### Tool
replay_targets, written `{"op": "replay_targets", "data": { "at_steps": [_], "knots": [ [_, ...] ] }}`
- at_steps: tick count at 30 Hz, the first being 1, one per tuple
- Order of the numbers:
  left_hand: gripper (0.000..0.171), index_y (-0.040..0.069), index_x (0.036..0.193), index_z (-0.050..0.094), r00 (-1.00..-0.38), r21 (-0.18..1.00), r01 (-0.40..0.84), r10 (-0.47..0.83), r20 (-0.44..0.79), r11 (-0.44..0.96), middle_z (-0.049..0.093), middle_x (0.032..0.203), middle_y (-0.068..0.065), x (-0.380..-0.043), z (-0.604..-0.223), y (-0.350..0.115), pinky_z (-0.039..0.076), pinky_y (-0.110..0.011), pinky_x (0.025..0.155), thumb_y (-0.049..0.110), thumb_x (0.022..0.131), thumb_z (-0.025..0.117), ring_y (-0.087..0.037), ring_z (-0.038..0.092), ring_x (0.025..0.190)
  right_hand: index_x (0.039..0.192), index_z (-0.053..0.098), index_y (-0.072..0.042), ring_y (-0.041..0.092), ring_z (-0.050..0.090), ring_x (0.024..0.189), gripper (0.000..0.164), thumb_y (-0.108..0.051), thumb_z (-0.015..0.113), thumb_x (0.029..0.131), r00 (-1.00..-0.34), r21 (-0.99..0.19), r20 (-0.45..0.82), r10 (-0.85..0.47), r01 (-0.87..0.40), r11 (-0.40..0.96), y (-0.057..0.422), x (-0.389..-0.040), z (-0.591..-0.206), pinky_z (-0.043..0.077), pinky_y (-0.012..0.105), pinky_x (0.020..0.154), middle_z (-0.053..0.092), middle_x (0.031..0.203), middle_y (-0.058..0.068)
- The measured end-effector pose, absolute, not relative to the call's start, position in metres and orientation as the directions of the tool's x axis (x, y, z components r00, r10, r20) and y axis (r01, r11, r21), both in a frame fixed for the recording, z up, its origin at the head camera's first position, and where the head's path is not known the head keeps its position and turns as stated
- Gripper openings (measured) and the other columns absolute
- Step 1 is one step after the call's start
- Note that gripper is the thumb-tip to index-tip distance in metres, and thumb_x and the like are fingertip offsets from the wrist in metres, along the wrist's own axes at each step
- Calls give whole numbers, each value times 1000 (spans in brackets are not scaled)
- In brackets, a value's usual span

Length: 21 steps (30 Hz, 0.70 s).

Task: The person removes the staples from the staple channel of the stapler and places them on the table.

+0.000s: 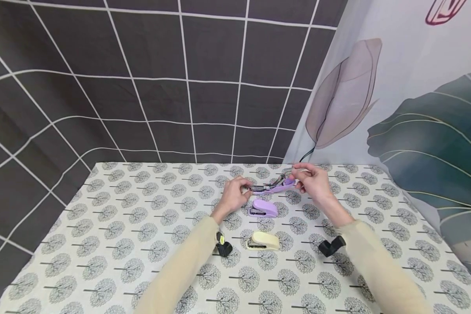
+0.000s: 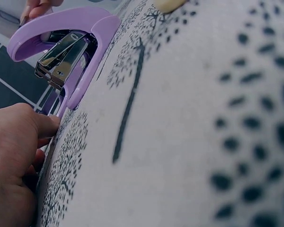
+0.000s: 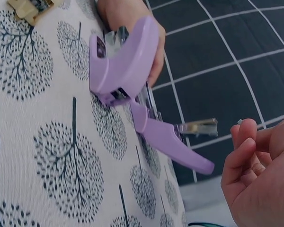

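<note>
A purple stapler (image 1: 276, 187) lies swung wide open on the cloth, its metal staple track showing. At its left end my left hand (image 1: 234, 194) pinches it between thumb and fingers. Beside its raised cover, my right hand (image 1: 312, 181) is apart from the stapler in the right wrist view. There the thumb and fingertips of that hand pinch a tiny pale bit (image 3: 240, 121), too small to identify. Nearer to me sits a second purple stapler (image 1: 263, 208), closed up. It partly hides the open stapler in the left wrist view.
A cream stapler (image 1: 263, 241) sits in front of the purple ones. The tree-print cloth (image 1: 141, 226) covers the table. Behind it hangs a dark grid curtain (image 1: 212, 104), with a leaf-print curtain (image 1: 337, 96) at right. A dark cord (image 1: 308, 153) runs down the back.
</note>
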State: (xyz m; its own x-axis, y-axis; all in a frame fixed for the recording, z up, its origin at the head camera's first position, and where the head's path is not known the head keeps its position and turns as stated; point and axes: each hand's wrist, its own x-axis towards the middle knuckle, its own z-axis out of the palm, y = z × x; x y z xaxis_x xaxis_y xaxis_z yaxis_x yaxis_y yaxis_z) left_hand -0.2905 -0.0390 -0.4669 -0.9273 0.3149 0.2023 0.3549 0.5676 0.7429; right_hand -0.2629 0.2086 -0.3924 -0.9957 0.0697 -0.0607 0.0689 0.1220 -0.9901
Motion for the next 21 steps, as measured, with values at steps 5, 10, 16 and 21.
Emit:
{"op": "replay_targets", "data": {
  "at_steps": [5, 10, 16, 21],
  "knots": [
    [26, 5, 112, 71, -929, 742, 351, 311, 201, 571, 66, 100, -1, -290, -468, -38, 43, -31, 78, 4, 86, 75, -13, 53, 78, 129, 55, 2, 7, 59, 53, 34, -8, 63, 98, -994, -991, -63, 91, 73, 109, 220, -263, -396, 47, 19, 49, 74, 85, 1],
    [26, 6, 113, 71, -931, 744, 346, 310, 194, 571, 66, 101, -1, -291, -469, -38, 43, -32, 80, 4, 87, 75, -13, 53, 78, 131, 54, 2, 7, 59, 56, 35, -9, 62, 99, -992, -989, -87, 96, 98, 113, 233, -263, -402, 48, 20, 51, 73, 85, 0],
    [26, 6, 112, 71, -927, 737, 359, 313, 208, 573, 66, 100, -1, -292, -469, -39, 42, -34, 82, 5, 87, 75, -12, 53, 77, 133, 50, 4, 6, 60, 61, 37, -11, 59, 100, -989, -980, -112, 101, 127, 155, 246, -262, -411, 49, 19, 55, 73, 91, 2],
    [26, 6, 112, 71, -929, 740, 350, 314, 195, 575, 66, 100, 0, -292, -469, -38, 42, -35, 83, 5, 87, 75, -12, 52, 77, 134, 49, 8, 6, 58, 57, 40, -10, 60, 100, -986, -974, -134, 98, 149, 171, 250, -261, -421, 48, 20, 52, 73, 86, -1]
  ]
}}
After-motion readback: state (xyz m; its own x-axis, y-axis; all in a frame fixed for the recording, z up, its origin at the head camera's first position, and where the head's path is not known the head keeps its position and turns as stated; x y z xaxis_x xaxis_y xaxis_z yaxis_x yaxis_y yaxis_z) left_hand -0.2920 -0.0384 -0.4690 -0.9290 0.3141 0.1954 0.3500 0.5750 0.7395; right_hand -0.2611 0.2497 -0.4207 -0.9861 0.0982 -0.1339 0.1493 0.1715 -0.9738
